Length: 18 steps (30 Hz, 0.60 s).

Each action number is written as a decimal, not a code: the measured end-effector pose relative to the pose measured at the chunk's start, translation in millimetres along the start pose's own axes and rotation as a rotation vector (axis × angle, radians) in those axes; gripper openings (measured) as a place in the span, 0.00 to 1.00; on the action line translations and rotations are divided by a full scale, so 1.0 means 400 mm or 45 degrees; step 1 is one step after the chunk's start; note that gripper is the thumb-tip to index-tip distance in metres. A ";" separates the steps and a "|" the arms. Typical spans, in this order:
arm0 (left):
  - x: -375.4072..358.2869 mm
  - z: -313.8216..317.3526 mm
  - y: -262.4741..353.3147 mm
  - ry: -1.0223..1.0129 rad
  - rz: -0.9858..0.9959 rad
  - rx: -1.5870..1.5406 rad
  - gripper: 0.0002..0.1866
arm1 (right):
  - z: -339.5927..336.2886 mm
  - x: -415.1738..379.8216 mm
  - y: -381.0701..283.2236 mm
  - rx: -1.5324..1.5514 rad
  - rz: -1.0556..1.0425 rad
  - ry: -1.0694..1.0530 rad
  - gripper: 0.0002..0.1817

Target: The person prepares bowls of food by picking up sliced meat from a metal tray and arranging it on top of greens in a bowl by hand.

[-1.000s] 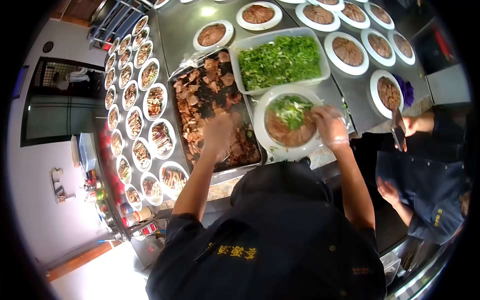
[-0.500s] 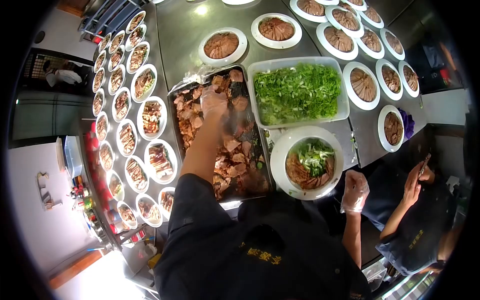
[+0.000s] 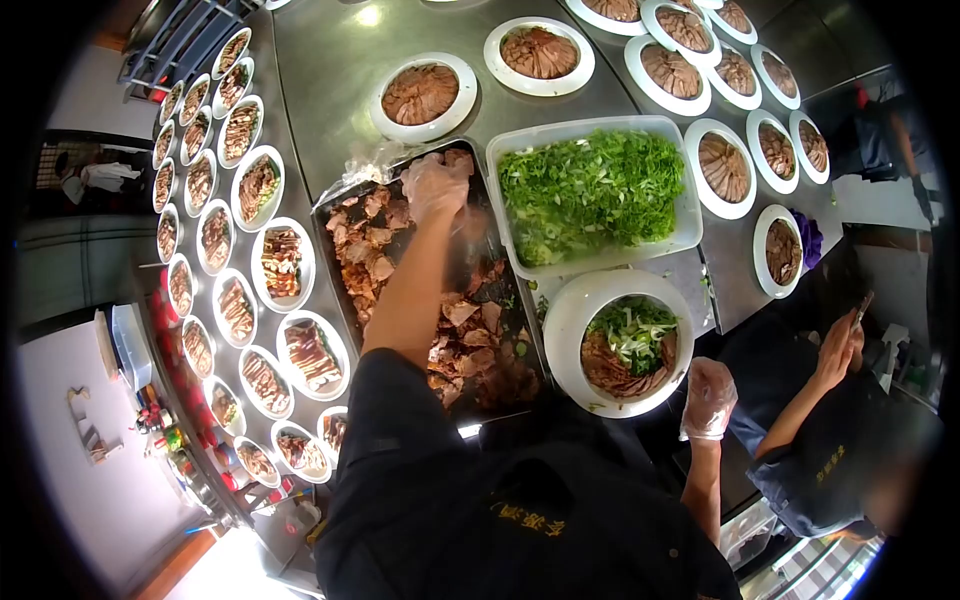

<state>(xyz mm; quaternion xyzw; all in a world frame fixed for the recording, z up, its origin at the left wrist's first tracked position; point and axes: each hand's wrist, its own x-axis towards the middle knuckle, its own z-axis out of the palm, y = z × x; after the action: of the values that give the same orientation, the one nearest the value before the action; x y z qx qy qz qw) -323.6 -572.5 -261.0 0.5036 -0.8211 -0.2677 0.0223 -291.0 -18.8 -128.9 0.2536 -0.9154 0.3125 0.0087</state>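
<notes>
My left hand (image 3: 437,187), in a clear plastic glove, reaches into the far end of a dark tray (image 3: 462,412). Its fingers are curled around cooked meat pieces (image 3: 458,158), partly hidden by the hand. More chopped meat (image 3: 462,335) lies loose in the tray. My right hand (image 3: 709,398), also gloved, is held with its fingers curled in and nothing visible in them. Beside it stands a white bowl (image 3: 566,362) with sliced meat and chopped greens (image 3: 632,330). A clear tub (image 3: 697,215) of chopped green herbs (image 3: 590,190) sits between tray and plates.
Several small white dishes of sliced meat (image 3: 285,262) stand in rows at left. White plates of fanned meat (image 3: 722,168) fill the right and far side of the steel table (image 3: 330,70). At right, a co-worker's hand (image 3: 838,352) holds a thin object.
My left hand has shifted slightly farther along the tray, to the meat at its far end. My right hand stays beside the bowl. The whole view has tilted a little.
</notes>
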 end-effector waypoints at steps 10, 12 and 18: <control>-0.019 -0.016 0.032 0.085 -0.130 0.004 0.27 | -0.007 0.023 -0.056 0.006 -0.030 -0.036 0.09; -0.016 0.015 -0.032 0.082 -0.094 -0.261 0.30 | -0.018 0.032 -0.064 -0.024 -0.087 -0.031 0.10; -0.344 -0.205 0.091 -0.607 -0.163 -1.495 0.28 | -0.033 0.097 -0.127 0.101 -0.199 0.012 0.13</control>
<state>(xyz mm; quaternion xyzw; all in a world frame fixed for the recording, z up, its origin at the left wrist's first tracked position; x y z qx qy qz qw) -260.7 -478.7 -141.8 0.3822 -0.4884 -0.7787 0.0951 -302.8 -63.2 -82.7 0.3230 -0.8796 0.3482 0.0273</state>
